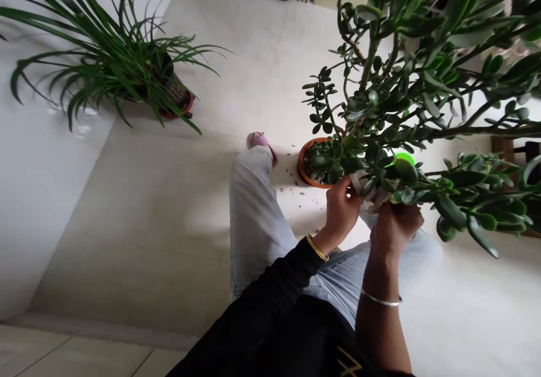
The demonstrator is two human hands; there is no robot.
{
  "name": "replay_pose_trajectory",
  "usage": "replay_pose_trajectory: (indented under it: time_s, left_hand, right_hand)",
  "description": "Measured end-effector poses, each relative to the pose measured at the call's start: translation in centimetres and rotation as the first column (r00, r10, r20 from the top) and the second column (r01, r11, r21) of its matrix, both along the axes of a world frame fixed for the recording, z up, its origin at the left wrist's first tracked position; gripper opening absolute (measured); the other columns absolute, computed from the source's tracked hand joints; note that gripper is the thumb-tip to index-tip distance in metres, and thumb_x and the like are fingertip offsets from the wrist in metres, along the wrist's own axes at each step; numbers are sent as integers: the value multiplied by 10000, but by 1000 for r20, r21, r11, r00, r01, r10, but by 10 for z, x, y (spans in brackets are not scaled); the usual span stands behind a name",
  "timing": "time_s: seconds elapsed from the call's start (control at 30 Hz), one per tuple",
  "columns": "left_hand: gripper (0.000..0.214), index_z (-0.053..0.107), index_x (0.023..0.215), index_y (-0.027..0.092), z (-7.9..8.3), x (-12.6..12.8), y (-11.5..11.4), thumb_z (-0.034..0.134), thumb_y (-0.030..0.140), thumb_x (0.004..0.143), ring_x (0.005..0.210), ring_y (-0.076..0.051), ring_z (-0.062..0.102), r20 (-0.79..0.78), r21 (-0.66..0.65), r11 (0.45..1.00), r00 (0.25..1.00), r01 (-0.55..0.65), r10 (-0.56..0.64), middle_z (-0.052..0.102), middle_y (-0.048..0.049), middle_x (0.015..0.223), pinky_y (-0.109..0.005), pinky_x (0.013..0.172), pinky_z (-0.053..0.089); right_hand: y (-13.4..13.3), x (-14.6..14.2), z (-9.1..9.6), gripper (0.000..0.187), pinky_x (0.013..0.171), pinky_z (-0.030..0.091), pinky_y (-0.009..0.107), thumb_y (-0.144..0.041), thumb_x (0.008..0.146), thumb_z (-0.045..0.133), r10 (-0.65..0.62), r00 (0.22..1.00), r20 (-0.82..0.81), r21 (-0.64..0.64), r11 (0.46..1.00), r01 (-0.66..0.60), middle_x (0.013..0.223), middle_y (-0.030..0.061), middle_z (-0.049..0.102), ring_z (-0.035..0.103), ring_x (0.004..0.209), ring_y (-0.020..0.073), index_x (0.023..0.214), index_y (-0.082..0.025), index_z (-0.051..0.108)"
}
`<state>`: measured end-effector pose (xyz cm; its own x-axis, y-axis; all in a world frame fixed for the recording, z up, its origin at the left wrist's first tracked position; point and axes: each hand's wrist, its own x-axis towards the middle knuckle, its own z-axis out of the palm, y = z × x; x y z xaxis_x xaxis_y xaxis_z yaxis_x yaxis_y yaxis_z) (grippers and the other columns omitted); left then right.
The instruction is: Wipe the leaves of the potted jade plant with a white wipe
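Observation:
A large jade plant point(439, 84) with thick, glossy green leaves fills the upper right and spreads over a round orange-brown pot point(301, 165). My left hand point(343, 211), with a gold bangle at the wrist, is closed in a pinch at the lower leaves, on the edge of a crumpled white tissue point(376, 198). Beside it my right hand point(395, 227), wearing a silver bangle, is closed on the same tissue, under a leafy branch. Leaves and tissue hide some of my fingertips. The tissue touches the leaves between my hands.
Dark crumbs point(301, 193) lie scattered on the pale tiled floor point(169, 196) by the pot. A potted plant with long strappy leaves point(122, 72) stands at the left wall. Something bright green point(403, 157) shows behind the leaves. My bent knees point(257, 191) flank the pot.

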<state>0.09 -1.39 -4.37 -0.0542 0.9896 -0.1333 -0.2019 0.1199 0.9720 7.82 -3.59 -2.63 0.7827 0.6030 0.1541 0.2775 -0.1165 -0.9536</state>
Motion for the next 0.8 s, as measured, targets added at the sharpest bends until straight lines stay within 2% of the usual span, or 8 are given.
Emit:
replay_pose_trajectory:
  time_s: [0.13, 0.3, 0.43, 0.53, 0.67, 0.73, 0.8]
  left_hand:
    - [179, 751, 876, 165, -4, -7, -4, 599, 72, 886, 762, -159, 668, -42, -24, 999, 998, 46, -47, 746, -26, 771, -246, 748, 516]
    - [63, 709, 786, 163, -13, -11, -2, 712, 126, 836, 675, -129, 616, -15, -95, 995, 1000, 8, -10, 691, 14, 677, -220, 663, 478]
    - [83, 709, 888, 173, -15, -14, -8, 752, 228, 845, 694, -121, 627, 51, -83, 997, 999, -2, 7, 729, 0, 761, -214, 659, 481]
    - [187, 698, 1005, 190, -12, -18, -20, 689, 359, 925, 782, -139, 669, 102, -61, 997, 993, -46, 52, 764, -37, 899, -236, 725, 530]
    - [351, 665, 1044, 208, -3, -32, -36, 503, 520, 1038, 864, -172, 691, 51, 49, 990, 990, -131, 128, 755, -60, 949, -284, 792, 564]
    - [381, 647, 1145, 218, 5, -41, -38, 444, 530, 1060, 950, -199, 707, -9, 157, 981, 993, -112, 115, 750, -85, 1064, -324, 839, 578]
    - [363, 607, 1238, 225, 15, -49, -33, 461, 503, 1057, 1027, -228, 703, -158, 276, 960, 983, -49, 96, 721, -109, 1145, -364, 885, 583]
  right_hand:
    - [3, 0, -2, 127, 704, 591, 312, -218, 643, 787, 0, 998, -69, 59, 998, 4, 684, -10, 682, 631, 698, 159, 734, -160, 720]
    - [8, -6, 3, 187, 736, 616, 340, -228, 609, 836, -52, 985, -165, 153, 985, 78, 739, -2, 713, 670, 730, 176, 741, -175, 714]
    - [7, -6, 1, 187, 731, 584, 312, -238, 638, 838, -36, 985, -168, 157, 986, 63, 714, -22, 669, 640, 719, 158, 734, -194, 683]
    - [-2, -6, -6, 185, 743, 562, 304, -286, 729, 812, 7, 986, -168, 137, 990, 16, 745, -25, 648, 627, 736, 151, 773, -200, 654]
    - [-22, -13, -15, 265, 753, 562, 319, -428, 878, 707, 66, 969, -240, 65, 996, -52, 905, 3, 685, 663, 821, 168, 1016, -207, 658]
    - [-32, -20, -18, 323, 772, 564, 327, -481, 919, 661, 105, 947, -303, 36, 995, -98, 978, 24, 704, 680, 881, 179, 1101, -215, 640]
    - [-39, -26, -20, 357, 803, 561, 335, -518, 950, 617, 163, 936, -311, 1, 985, -171, 1021, 44, 715, 686, 913, 185, 1131, -211, 632]
